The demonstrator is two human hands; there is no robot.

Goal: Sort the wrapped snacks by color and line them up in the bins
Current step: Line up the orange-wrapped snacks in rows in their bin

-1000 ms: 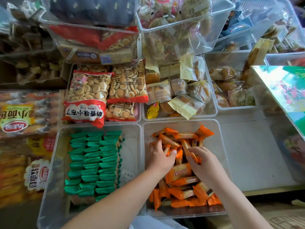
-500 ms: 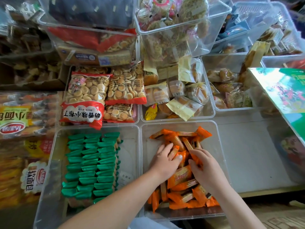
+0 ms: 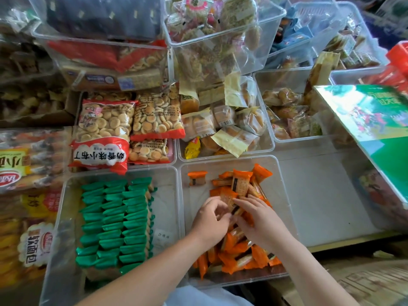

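Note:
A clear bin holds a loose heap of orange-wrapped snacks. One orange snack lies alone at the bin's far left corner. My left hand and my right hand meet over the middle of the heap, fingers curled around orange packets between them. To the left, a second clear bin holds green-wrapped snacks lined up in three neat rows.
Bags of small round biscuits lie behind the green bin. Bins of wrapped cakes stand behind the orange bin, with more stacked bins farther back. A green printed box leans at the right above a grey shelf surface.
Both hands have pulled closer together and nearer to me over the heap. One orange snack now lies apart at the bin's far left corner, and the far packets have shifted.

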